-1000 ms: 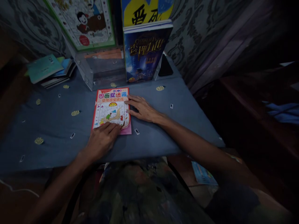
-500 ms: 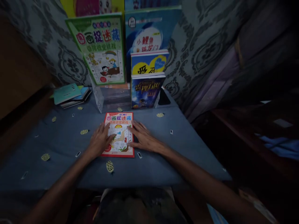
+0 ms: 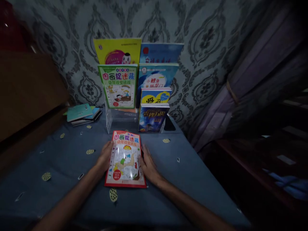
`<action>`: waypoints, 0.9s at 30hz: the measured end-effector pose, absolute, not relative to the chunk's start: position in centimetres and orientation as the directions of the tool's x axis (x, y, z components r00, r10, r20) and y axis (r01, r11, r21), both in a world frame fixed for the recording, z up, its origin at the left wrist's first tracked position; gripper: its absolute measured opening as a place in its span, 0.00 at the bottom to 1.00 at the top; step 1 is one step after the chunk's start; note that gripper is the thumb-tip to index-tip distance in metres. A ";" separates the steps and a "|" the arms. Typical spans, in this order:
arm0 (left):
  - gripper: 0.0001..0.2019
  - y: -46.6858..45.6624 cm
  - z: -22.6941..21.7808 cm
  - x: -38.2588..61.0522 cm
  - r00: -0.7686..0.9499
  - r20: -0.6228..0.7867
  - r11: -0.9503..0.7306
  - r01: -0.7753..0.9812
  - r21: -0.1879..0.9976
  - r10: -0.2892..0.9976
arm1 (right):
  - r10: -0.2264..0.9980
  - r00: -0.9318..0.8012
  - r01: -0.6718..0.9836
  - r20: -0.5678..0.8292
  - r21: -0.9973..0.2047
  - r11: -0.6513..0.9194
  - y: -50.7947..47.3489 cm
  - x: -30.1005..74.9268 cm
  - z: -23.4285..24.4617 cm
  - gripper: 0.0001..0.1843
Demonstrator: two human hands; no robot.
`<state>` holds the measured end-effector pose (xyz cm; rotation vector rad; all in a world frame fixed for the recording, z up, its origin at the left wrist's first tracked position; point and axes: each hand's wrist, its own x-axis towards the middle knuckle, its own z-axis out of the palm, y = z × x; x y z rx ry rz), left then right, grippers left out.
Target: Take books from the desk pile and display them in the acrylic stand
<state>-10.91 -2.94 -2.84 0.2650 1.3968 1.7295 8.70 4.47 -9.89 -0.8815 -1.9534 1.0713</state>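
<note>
Between my two hands is a red-bordered picture book, its cover facing me and seemingly lifted a little off the table. My left hand grips its left edge, most fingers hidden beside or behind it. On the opposite edge, my right hand holds the book with the thumb near the cover. Beyond it stands a clear display rack. A green-bordered book leans in its left column, in front of a yellow book. The right column holds several books, with a dark blue book at the front.
The table has a blue patterned cloth. A small stack of thin books lies at the back left. Behind the rack's right side rests a dark flat object. A brown box-like piece borders the left; a tied curtain hangs right.
My hands moved from lying on the red-bordered book's cover to gripping its sides, and the book looks raised and tilted toward me. The camera view has tipped upward, showing more wall.
</note>
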 end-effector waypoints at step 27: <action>0.32 -4.3 -1.7 -11.3 -0.270 0.499 -0.473 0.156 0.867 0.824 | 0.725 -0.393 0.044 0.565 -0.776 0.629 3.1 8.0 -6.7 0.32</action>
